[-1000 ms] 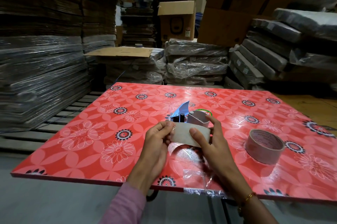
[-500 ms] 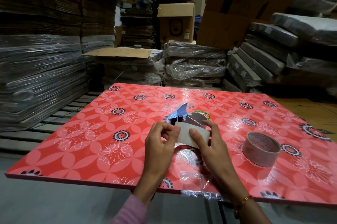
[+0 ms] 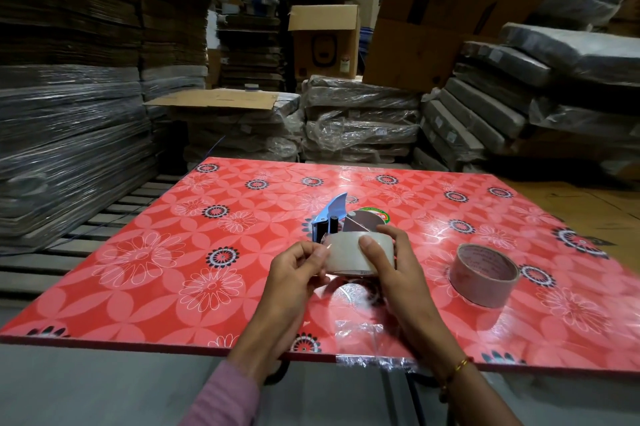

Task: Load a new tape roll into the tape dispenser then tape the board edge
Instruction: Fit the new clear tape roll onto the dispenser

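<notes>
A clear tape roll (image 3: 349, 254) is held above the red flowered board (image 3: 173, 252). My right hand (image 3: 388, 266) grips it, thumb on its outer face and fingers over the far side. My left hand (image 3: 298, 269) pinches the roll's left edge, where a small loose tape end shows. Just behind the roll, the blue tape dispenser (image 3: 332, 217) lies on the board. Clear tape (image 3: 374, 361) is stuck over the board's near edge below my hands.
A second, brownish tape roll (image 3: 485, 273) lies on the board to the right. Wrapped stacks of flat cardboard (image 3: 69, 131) stand at the left and behind the board. Wrapped bundles (image 3: 502, 107) and cartons are piled at the back right.
The roll has turned in my hands: its broad outer face now points at me. My left fingers have shifted to pinch at its left edge.
</notes>
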`<state>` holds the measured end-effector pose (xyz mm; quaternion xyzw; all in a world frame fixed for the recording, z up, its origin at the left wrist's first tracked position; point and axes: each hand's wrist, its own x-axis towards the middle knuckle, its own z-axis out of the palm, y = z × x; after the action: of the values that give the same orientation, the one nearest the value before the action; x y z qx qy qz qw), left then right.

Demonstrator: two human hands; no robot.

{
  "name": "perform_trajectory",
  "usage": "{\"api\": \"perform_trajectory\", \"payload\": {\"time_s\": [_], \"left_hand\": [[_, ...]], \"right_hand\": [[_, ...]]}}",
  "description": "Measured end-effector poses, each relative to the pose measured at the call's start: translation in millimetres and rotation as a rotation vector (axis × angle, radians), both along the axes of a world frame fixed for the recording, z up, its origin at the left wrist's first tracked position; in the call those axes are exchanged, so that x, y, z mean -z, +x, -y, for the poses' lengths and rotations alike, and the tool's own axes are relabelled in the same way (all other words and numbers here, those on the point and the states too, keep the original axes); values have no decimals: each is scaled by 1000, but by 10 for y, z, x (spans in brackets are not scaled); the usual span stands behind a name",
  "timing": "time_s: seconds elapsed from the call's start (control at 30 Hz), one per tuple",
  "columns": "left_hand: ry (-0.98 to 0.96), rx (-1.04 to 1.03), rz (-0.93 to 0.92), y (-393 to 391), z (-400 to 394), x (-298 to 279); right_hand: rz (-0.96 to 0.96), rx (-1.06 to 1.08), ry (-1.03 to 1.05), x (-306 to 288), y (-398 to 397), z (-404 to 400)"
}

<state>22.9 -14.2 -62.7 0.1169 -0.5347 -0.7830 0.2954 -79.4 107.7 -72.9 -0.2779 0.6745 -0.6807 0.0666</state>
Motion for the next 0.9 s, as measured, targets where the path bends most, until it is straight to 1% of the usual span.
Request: {"api": "perform_trajectory", "payload": {"time_s": [0.1,0.13,0.17,0.2,0.23,0.27,0.3,0.33,0.37,0.43,0.6,0.67,0.77,0.8,0.83,0.9], "left_hand": [[92,27,26,-27,40,-10],[93,0,50,-45,48,2],[46,-57,73,-57,47,24],[-85,-155,106,-63,41,47],[-312,-286,143,-55,35,67],[-590,-429,175,-43,22,79],[-822,-559,165,-25,-3,81],[-967,-645,123,-5,-27,76],[-1035,-691,88,18,-52,64],[-1020,-728,53,59,-61,56],[-779,-645,66,102,6,71],[-647,-564,87,90,33,79],[-379,-422,67,83,74,86],[-316,-390,62,87,77,86],[-290,-376,61,92,73,90],[-321,-386,67,94,50,98]], "right_hand": [[-10,23,15,22,-16,3],[-15,24,24,29,-17,6],[-28,23,40,32,-12,6],[-52,23,60,38,-12,7],[-82,26,80,40,-9,6],[-108,25,95,34,-2,4],[-115,16,97,23,11,-1],[-102,-1,86,12,21,-4],[-87,-18,79,1,29,-10],[-83,-33,89,-7,29,-17],[-72,-45,95,2,34,-11],[-61,-51,88,11,28,-9],[-49,-57,71,13,16,4],[-46,-59,69,12,18,12],[-46,-59,71,11,23,17],[-59,-53,76,15,27,23]]}}
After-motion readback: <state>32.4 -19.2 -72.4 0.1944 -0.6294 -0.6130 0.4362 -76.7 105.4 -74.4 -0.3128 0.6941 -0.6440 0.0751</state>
